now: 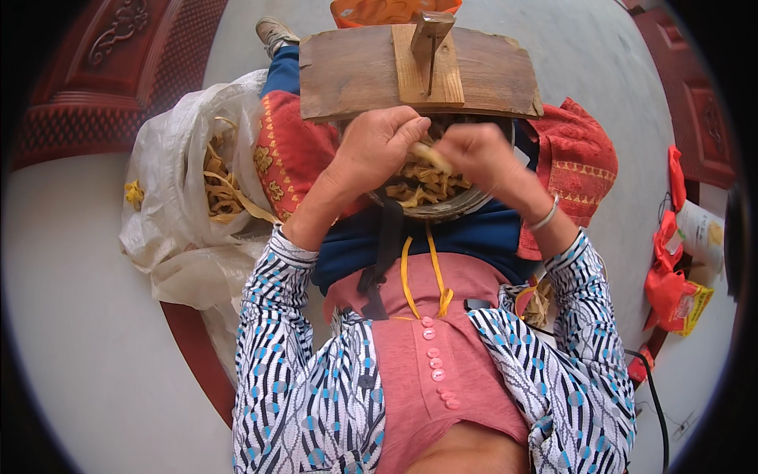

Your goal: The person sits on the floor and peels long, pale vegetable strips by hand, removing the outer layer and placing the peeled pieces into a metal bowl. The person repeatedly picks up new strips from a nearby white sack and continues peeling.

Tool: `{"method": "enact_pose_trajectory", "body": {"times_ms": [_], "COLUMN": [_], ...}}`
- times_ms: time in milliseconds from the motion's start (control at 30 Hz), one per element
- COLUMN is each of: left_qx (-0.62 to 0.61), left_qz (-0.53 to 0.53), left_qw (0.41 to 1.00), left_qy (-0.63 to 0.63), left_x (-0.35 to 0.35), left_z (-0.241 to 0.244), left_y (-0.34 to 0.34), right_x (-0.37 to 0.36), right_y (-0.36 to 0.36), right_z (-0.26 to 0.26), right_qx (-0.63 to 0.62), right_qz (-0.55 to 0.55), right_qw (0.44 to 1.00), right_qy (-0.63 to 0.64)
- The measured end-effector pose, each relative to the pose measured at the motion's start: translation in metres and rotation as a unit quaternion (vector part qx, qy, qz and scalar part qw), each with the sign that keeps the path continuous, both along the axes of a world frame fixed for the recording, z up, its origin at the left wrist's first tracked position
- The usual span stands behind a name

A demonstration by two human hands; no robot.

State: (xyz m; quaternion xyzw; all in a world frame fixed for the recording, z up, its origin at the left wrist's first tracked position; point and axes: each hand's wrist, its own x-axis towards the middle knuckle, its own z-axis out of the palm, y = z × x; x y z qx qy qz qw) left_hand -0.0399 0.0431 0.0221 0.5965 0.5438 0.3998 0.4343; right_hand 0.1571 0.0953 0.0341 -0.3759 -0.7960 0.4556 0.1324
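A short pale-yellow dried strip (432, 157) spans the gap between my two hands. My left hand (382, 137) pinches its upper end between thumb and fingers. At the lower end, my right hand (481, 155) is curled around it and blurred. Both hands are over a round metal basin (441, 212) on my lap, which holds many short yellow-brown dried pieces (429, 188). Across the basin's far side rests a wooden board (349, 71). A paler wood plank with an upright block (432, 29) and a thin metal blade or rod (432, 68) is fixed on it.
Left of my leg, a translucent plastic sack (166, 172) holds long dried strips (222, 189). An orange container (391, 12) is beyond the board. Red cloths (577, 157) cover my thighs. Red plastic bags (666, 278) and a pale cylindrical container (702, 228) lie right, near a black cable (660, 403).
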Motion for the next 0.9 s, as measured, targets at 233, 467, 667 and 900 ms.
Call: {"method": "enact_pose_trajectory", "body": {"times_ms": [233, 467, 667, 900], "left_qx": [-0.091, -0.069, -0.022, 0.251], "left_qz": [-0.006, 0.088, 0.026, 0.068], "left_qw": [0.938, 0.897, 0.993, 0.932], "left_qy": [-0.335, -0.427, -0.114, 0.251], "left_x": [0.027, 0.063, 0.034, 0.035], "left_z": [0.046, 0.021, -0.008, -0.014], "left_y": [-0.014, -0.016, -0.021, -0.044], "right_x": [-0.001, -0.025, -0.013, 0.005], "right_y": [-0.046, -0.016, -0.016, -0.040], "right_z": [0.077, -0.005, -0.001, -0.034], "right_qx": [-0.390, 0.059, 0.249, -0.308], "right_qz": [-0.049, -0.208, -0.127, -0.132], "right_qw": [0.828, 0.935, 0.960, 0.922], "right_qy": [0.401, 0.279, 0.031, 0.192]}}
